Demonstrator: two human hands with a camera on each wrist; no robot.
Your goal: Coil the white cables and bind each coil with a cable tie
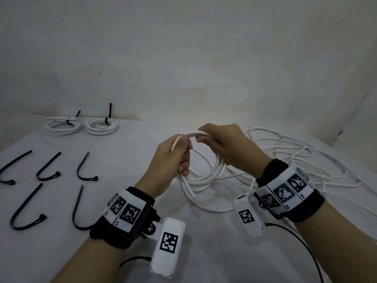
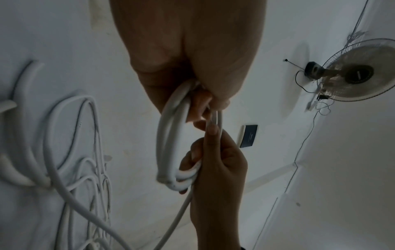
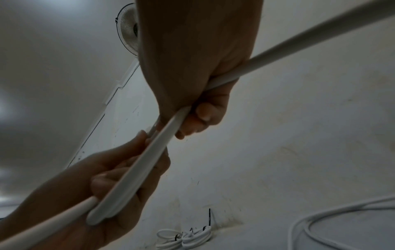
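Both hands hold a half-wound coil of white cable upright above the table's middle. My left hand grips the coil's left side, and the cable's free end sticks up past its thumb. My right hand curls over the top strand. The left wrist view has the coil running from my left hand down to my right hand. In the right wrist view the cable passes through both fists. The uncoiled length lies tangled on the right. Several black cable ties lie at the left.
Two finished coils, each bound with a black tie, sit at the back left against the wall. A white cloth covers the table. A fan hangs on the wall. Black camera leads trail near both wrists.
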